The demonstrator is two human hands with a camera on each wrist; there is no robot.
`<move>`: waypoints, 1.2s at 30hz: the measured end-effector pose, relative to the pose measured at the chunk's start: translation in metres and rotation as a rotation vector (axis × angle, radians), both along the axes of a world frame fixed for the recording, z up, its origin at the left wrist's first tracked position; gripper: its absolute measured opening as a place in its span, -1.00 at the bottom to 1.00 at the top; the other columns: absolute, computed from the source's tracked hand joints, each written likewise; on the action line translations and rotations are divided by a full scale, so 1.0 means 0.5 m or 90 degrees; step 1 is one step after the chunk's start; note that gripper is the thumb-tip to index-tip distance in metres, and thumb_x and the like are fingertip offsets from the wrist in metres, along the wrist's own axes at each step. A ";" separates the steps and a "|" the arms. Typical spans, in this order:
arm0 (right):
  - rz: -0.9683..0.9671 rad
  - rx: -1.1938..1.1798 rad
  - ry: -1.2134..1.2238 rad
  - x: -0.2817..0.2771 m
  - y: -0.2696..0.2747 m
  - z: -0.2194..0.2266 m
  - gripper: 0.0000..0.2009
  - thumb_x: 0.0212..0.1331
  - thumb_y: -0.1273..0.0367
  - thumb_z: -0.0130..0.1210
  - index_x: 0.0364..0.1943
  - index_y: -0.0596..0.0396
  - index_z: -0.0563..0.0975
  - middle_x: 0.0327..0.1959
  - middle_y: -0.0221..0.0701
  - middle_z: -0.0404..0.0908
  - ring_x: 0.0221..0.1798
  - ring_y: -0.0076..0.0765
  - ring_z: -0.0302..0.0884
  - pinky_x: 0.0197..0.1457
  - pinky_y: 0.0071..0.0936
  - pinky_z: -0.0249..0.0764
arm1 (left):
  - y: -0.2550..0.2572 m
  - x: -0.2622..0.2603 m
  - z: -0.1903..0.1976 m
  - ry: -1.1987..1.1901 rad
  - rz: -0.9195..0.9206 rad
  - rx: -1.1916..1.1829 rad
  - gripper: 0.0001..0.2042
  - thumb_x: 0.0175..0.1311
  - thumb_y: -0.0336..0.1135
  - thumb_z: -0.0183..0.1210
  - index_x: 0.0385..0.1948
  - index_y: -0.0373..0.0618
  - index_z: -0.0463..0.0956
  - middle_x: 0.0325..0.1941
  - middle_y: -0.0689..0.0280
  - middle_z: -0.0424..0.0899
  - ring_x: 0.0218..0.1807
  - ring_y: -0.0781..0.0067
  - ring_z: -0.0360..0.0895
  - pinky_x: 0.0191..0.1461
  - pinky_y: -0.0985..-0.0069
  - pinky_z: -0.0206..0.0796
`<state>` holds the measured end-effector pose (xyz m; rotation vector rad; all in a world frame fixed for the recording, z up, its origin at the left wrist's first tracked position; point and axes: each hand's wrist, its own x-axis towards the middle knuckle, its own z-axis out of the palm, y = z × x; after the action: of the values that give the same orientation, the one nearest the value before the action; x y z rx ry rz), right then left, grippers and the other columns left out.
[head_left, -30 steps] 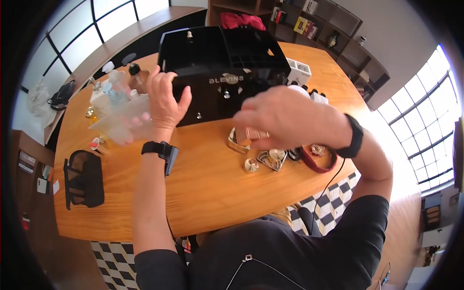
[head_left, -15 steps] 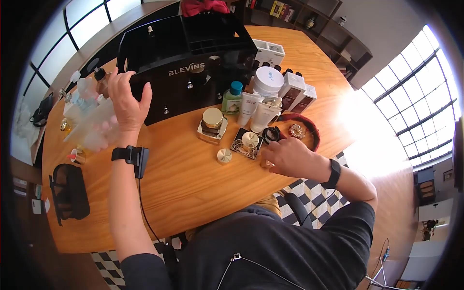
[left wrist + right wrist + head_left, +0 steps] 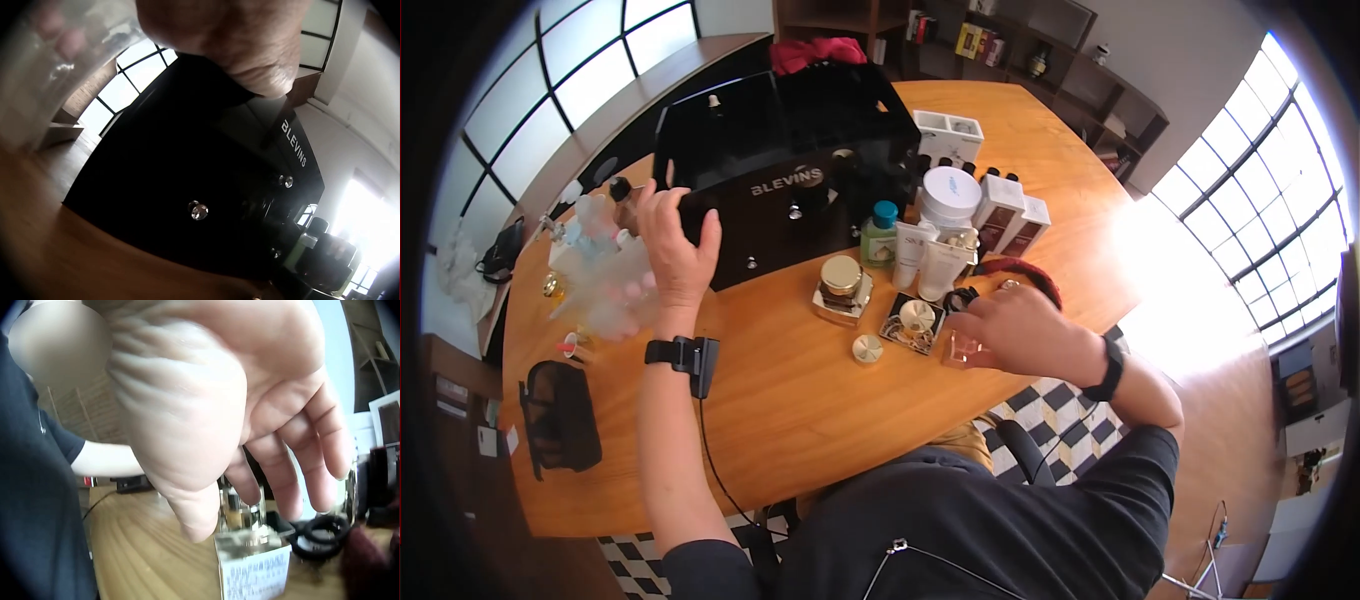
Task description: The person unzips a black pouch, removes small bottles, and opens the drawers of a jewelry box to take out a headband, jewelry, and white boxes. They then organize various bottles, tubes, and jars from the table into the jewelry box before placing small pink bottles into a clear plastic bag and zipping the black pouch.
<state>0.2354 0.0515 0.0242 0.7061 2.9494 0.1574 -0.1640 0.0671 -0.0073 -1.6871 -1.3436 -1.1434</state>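
Observation:
My left hand (image 3: 675, 250) is at the left end of a glossy black case (image 3: 745, 215) marked BLEVINS, fingers up and thumb spread apart. In the left wrist view part of that hand overlaps the case's upper edge. Near the table's front edge, my right hand (image 3: 1025, 330) hovers over a small pinkish box (image 3: 962, 350). The right wrist view shows its fingers extended and the thumb apart, above the box with its printed label (image 3: 255, 575). Beside it lie a square tray of jewellery (image 3: 912, 335) and a black ring-shaped item (image 3: 322, 536).
A gold-lidded jar (image 3: 841, 278) and a round gold cap (image 3: 867, 349) stand on the wooden table (image 3: 770, 400). Behind are white tubes (image 3: 942, 268), a green bottle (image 3: 879, 240) and a white tub (image 3: 950, 190). Clear plastic packaging (image 3: 615, 290) and a black item (image 3: 560, 415) lie left.
My right hand has moved from in front of the case toward the right front of the table, bringing the pinkish box down there, and its fingers have loosened. My left hand stays at the case.

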 end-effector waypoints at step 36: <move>-0.083 0.081 0.155 -0.711 0.409 0.151 -0.73 0.06 0.36 0.01 -0.17 0.03 0.64 -0.14 -0.25 0.65 -0.06 -0.15 0.61 -0.06 -0.23 0.53 | 0.012 -0.021 -0.022 -0.015 -0.041 0.023 -0.61 0.11 -0.26 0.13 -0.04 -0.25 0.34 -0.05 0.06 0.34 0.20 -0.22 0.19 0.27 -0.01 0.06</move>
<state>-0.1202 0.2559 0.0996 0.9991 3.1295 0.2693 -0.1742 0.0730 -0.0184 -1.7072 -1.2832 -1.2207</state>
